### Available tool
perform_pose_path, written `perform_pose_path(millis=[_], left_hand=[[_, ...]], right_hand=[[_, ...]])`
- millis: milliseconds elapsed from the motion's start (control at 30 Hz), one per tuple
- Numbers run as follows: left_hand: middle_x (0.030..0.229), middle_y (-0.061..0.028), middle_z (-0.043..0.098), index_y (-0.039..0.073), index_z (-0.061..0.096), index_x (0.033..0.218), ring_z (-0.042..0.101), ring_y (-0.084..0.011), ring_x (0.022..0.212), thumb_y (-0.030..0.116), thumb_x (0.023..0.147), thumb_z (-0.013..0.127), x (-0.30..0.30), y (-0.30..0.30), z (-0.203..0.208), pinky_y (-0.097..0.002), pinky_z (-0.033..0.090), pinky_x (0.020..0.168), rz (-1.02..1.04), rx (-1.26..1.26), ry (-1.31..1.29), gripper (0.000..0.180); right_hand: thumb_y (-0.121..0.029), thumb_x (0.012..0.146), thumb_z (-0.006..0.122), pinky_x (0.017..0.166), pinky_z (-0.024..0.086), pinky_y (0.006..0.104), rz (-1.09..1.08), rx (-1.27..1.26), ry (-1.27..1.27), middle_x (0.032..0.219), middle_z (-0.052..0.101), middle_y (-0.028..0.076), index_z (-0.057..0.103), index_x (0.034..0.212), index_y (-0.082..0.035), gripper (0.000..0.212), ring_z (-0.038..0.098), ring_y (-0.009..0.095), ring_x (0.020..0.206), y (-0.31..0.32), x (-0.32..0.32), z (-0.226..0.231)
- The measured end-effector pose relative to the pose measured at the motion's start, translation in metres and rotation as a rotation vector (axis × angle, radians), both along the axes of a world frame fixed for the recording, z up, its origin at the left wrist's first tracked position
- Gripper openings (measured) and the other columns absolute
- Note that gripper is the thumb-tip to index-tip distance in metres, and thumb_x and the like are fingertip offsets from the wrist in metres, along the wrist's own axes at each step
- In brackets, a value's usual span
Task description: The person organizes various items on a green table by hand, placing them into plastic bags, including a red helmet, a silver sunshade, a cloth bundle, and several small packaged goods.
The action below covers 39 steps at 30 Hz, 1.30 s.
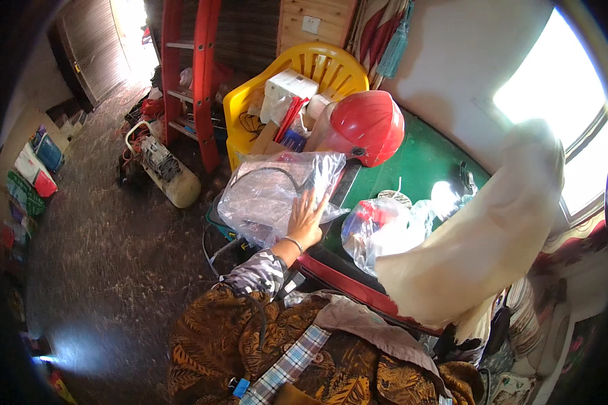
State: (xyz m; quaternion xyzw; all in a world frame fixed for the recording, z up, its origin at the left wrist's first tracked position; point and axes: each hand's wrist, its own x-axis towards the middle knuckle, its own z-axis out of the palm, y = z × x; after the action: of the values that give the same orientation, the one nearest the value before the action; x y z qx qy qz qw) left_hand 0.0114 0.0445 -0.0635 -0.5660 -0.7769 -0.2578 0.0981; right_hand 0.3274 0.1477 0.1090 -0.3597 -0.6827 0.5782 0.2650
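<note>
My left hand (306, 221) lies on a clear plastic bag (253, 219), its fingers spread and stretched out. Inside the bag is a flat, finely patterned pinkish-grey thing; a dark curved line, like a cable, shows across it. A camouflage sleeve (255, 273) covers the forearm, and a bracelet circles the wrist. My right hand does not show. To the right of my left hand, a second clear bag (378, 229) with red and white things sits on the green tabletop (429, 145). A large beige sheet (473, 236) rises in folds over the table's right end.
Behind the bag, a yellow plastic chair (236, 111) holds a white box (290, 88) and a red helmet with a visor (368, 128). A red ladder (206, 81) and an air compressor (165, 169) stand on the dark floor. Brown patterned clothing (223, 337) fills the lower edge.
</note>
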Motion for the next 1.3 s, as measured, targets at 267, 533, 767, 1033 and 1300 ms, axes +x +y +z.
perform_pose_path(millis=[267, 533, 767, 1033, 1300], left_hand=[[0.075, -0.0202, 0.062, 0.004, 0.059, 0.089, 0.060, -0.0407, 0.067, 0.018, 0.086, 0.055, -0.071, -0.009, 0.026, -0.0489, 0.047, 0.057, 0.304, 0.417, -0.346, 0.015], [0.072, -0.0235, 0.061, 0.002, 0.063, 0.096, 0.060, -0.0426, 0.067, 0.031, 0.092, 0.053, -0.106, -0.041, 0.081, -0.0468, 0.045, 0.057, 0.354, 0.591, -0.460, 0.031], [0.084, -0.0198, 0.066, 0.007, 0.063, 0.110, 0.065, -0.0367, 0.075, 0.017, 0.090, 0.055, -0.059, -0.055, 0.088, -0.0421, 0.052, 0.063, 0.045, 0.474, -0.555, 0.024], [0.096, -0.0117, 0.068, 0.018, 0.054, 0.126, 0.066, -0.0307, 0.077, 0.022, 0.091, 0.055, -0.041, -0.045, 0.107, -0.0387, 0.054, 0.066, -0.453, 0.393, -0.611, 0.035], [0.082, -0.0154, 0.065, 0.005, 0.051, 0.131, 0.060, -0.0243, 0.060, 0.012, 0.088, 0.056, -0.053, -0.044, 0.115, -0.0351, 0.048, 0.058, -0.793, 0.365, -0.761, 0.044]], right_hand=[[-0.019, 0.089, 0.056, 0.092, 0.043, 0.0321, 0.096, -0.158, 0.044, 0.124, 0.055, 0.013, 0.046, 0.127, 0.003, 0.045, 0.055, 0.019, 0.109, 0.005, -0.017, -0.007], [-0.014, 0.086, 0.060, 0.089, 0.044, 0.0276, 0.321, -0.164, -0.046, 0.114, 0.062, 0.010, 0.052, 0.123, 0.006, 0.043, 0.057, 0.014, 0.102, -0.027, -0.124, 0.043], [-0.021, 0.088, 0.063, 0.077, 0.049, 0.0267, 0.816, -0.139, -0.271, 0.098, 0.067, 0.007, 0.059, 0.116, 0.002, 0.036, 0.060, 0.011, 0.087, 0.016, -0.260, -0.028], [-0.025, 0.085, 0.063, 0.080, 0.048, 0.0310, 0.714, -0.333, -0.409, 0.102, 0.066, 0.009, 0.059, 0.117, 0.000, 0.041, 0.060, 0.017, 0.090, 0.048, -0.335, -0.151], [-0.030, 0.082, 0.064, 0.083, 0.048, 0.0352, 0.700, -0.095, -0.579, 0.105, 0.065, 0.011, 0.059, 0.119, -0.002, 0.046, 0.060, 0.022, 0.094, 0.048, -0.372, -0.236]])
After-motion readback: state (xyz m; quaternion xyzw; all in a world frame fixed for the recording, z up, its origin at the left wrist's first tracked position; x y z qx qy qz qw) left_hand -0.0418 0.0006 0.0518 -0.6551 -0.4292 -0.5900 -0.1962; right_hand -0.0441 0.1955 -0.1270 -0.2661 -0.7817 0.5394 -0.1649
